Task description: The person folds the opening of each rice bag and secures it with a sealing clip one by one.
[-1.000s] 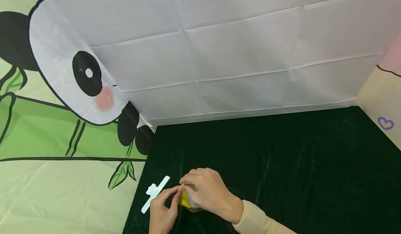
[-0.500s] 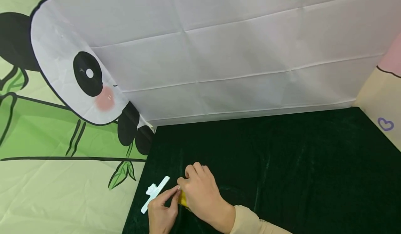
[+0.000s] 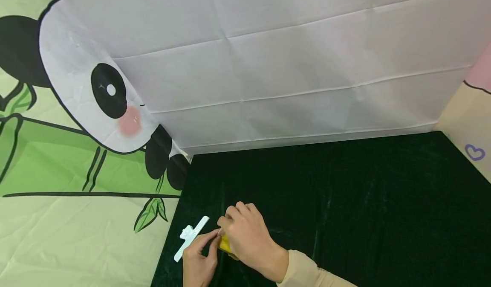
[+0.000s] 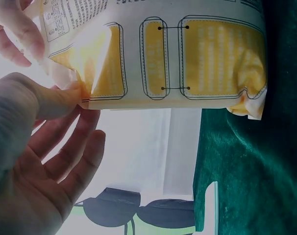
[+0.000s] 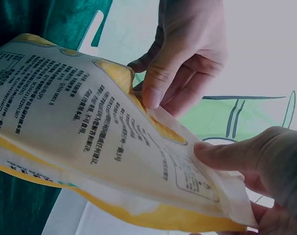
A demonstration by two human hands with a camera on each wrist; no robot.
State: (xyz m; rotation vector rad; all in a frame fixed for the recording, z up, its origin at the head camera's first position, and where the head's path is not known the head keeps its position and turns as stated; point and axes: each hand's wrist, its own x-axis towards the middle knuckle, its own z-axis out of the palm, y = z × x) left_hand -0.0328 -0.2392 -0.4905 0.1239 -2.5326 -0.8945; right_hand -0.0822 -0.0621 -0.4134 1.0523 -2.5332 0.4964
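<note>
A white and yellow plastic packet [image 5: 89,117], printed with small dark characters, stands between my hands low on the table. My left hand [image 3: 199,259] pinches the upper corner of the packet with thumb and forefinger; its other fingers spread loosely beneath in the left wrist view. Farther along the same top edge, my right hand [image 3: 249,242] pinches the packet between thumb and fingers, as the right wrist view shows. From the head, the right hand hides most of the packet, leaving a yellow strip. Just left of my left hand lies a pale sealing clip [image 3: 192,238] with a flower-shaped handle.
Dark green velvet cloth [image 3: 345,193] covers the table. A white sheet [image 3: 299,65] hangs behind it, and a panda-printed cloth [image 3: 76,108] borders the left side. At the right stands a cream and pink cloth [image 3: 466,137].
My right hand has shifted slightly left and turned over the packet's top edge, covering more of it. The left hand keeps its pinch on the corner, and the clip stays put.
</note>
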